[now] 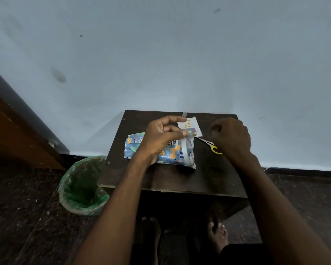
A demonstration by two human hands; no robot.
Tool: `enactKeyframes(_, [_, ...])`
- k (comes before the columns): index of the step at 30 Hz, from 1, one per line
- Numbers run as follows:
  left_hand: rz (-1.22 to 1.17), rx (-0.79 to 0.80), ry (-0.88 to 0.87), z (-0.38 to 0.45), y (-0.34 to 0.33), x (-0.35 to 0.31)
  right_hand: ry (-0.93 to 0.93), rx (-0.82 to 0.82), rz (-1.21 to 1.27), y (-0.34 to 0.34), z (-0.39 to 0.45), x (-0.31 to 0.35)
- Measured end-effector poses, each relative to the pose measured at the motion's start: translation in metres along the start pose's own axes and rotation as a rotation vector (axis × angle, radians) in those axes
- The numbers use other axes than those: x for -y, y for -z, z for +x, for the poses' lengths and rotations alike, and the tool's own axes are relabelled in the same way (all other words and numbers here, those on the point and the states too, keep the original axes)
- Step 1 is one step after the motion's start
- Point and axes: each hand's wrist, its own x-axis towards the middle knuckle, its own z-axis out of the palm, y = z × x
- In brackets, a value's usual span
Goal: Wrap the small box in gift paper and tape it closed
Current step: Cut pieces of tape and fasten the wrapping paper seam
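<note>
**Taping stage: strip in hand, box part-wrapped**

Wrapped box (pixel 161 150) lies on the dark wooden stool (pixel 208 178), towards its far left part. Gift paper, blue with animal print, covers most of it; some printed carton shows between the paper edges on top, so the seam looks not fully closed.

Left hand (pixel 161 138) hovers over the box, palm down. Thumb and index finger pinch a short clear strip of tape (pixel 184 115) that stands up from the fingertips. Middle finger reaches the right end of the box, beside a white ribbon-like band (pixel 183 150) lying across it.

Right hand (pixel 231 136) is curled above the scissors (pixel 212 146) (yellow handles), near the stool's right edge. Cannot tell if it grips anything; the fingers are hidden behind the knuckles.

A small card (pixel 191 124) with yellow writing sits just behind the box. A bin (pixel 80 186) with a green liner stands on the floor to the left.

Judgement: step in hand is taping. Next move calls for laying the strip flat over the open paper edge, pressing along it while the box is held steady.
</note>
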Motion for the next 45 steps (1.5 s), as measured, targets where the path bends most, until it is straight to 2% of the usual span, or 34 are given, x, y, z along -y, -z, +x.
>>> enactKeyframes(2, [-0.002,0.015,-0.013,0.0,0.0,0.0,0.067,-0.032,0.365,0.004,0.002,0.015])
enactKeyframes(4, [-0.013,0.02,-0.025,-0.001,-0.001,-0.002,0.079,0.08,0.737,0.008,0.001,0.031])
enactKeyframes(5, [-0.013,0.018,-0.032,-0.001,-0.002,-0.002,0.097,0.106,0.819,0.007,0.001,0.036])
enactKeyframes(10, [-0.002,-0.002,-0.061,0.0,-0.003,0.002,0.174,0.094,0.736,-0.007,-0.003,0.041])
enactKeyframes(13, [0.003,-0.016,-0.067,0.001,-0.005,0.002,0.126,0.084,0.799,-0.007,-0.004,0.041])
enactKeyframes(27, [0.013,-0.052,-0.052,0.002,-0.006,0.004,-0.067,0.259,1.129,-0.002,0.0,0.038])
enactKeyframes(40, [0.081,-0.048,-0.093,0.002,-0.005,0.006,-0.332,0.432,1.282,-0.001,0.001,0.037])
enactKeyframes(45, [0.046,-0.032,-0.027,0.002,-0.004,0.001,-0.316,0.359,1.291,0.002,0.003,0.036])
